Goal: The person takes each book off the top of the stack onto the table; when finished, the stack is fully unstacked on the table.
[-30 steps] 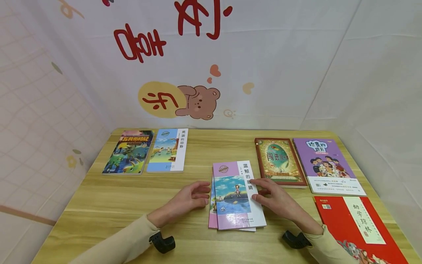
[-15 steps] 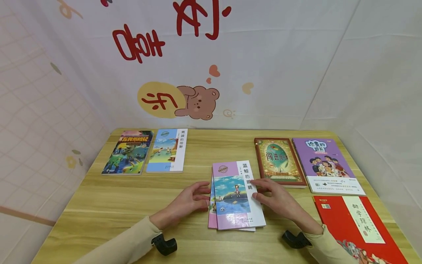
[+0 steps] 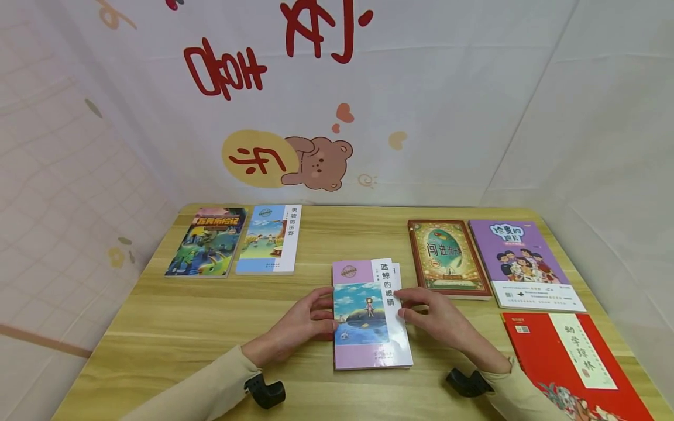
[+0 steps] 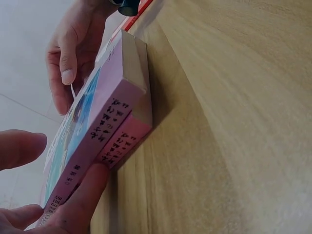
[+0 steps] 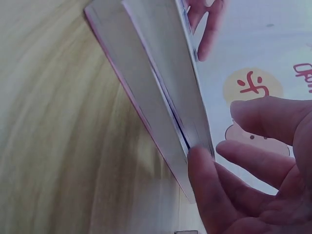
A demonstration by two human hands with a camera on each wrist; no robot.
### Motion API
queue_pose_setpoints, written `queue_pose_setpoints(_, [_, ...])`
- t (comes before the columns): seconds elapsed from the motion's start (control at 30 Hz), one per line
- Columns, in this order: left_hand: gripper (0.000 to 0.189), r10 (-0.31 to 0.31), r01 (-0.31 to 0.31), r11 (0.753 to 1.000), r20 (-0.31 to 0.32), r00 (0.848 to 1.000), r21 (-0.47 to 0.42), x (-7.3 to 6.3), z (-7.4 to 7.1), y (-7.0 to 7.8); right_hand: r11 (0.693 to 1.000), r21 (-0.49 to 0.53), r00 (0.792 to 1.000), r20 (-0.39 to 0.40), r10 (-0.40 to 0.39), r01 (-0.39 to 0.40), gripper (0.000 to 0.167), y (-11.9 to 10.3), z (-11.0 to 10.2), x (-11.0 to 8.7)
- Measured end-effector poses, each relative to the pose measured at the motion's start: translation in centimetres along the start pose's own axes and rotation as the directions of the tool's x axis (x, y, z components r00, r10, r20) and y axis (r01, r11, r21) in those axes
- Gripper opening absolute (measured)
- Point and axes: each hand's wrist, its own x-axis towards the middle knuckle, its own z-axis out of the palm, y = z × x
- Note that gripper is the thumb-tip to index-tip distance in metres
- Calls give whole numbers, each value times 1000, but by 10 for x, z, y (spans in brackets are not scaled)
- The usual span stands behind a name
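Two paperbacks lie stacked on the wooden table. On top is a lilac-and-white book (image 3: 360,316) with a picture of a girl by water. The pink lower book (image 4: 131,134) shows at the stack's far right corner in the head view. My left hand (image 3: 302,321) is at the left side, a digit against the spines in the left wrist view. On the opposite side, my right hand (image 3: 437,318) has a fingertip against the page edges, with its other fingers spread apart. Neither hand is wrapped around the books.
At the back left lie a dark green comic-style book (image 3: 207,241) and a blue-and-white book (image 3: 268,238). A brown-framed book (image 3: 449,257) and a purple book (image 3: 523,263) lie at the right, with a red book (image 3: 574,362) nearer me. A printed white curtain (image 3: 447,88) stands behind the table.
The top book has slid left over the lower one, covering its left edge and exposing its far right corner. My right hand has moved slightly left; the left hand stays at the side.
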Motion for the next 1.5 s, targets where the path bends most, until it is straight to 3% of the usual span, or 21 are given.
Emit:
queue_pose_setpoints(0.23, [84,9,-9,1000,-7,1000,-14,0,0,-1,1000,-14,1000,22,-7,7,38,-1,1,0])
queue_pose_setpoints(0.47, [89,18,-20,999,-55,998,-28,1,0,-3,994,-102,999,31,28,-25,40,-3,3,0])
queue_pose_setpoints(0.8, [91,-23,18,998,-94,995,-61,2,-4,-6,987,-156,999,-19,-28,25,51,0,9,1])
queue_pose_setpoints(0.97, [87,-13,8,996,-59,998,-90,-1,-11,-6,985,-169,999,-37,-26,19,56,2,9,1])
queue_pose_setpoints(1.23, [90,-11,19,992,66,998,-121,-7,-23,-5,985,-169,1000,-19,-24,21,51,2,7,2])
queue_pose_setpoints(1.5, [91,-28,50,970,97,995,-237,-12,-25,-7,985,-170,1000,-10,-19,17,49,1,6,2])
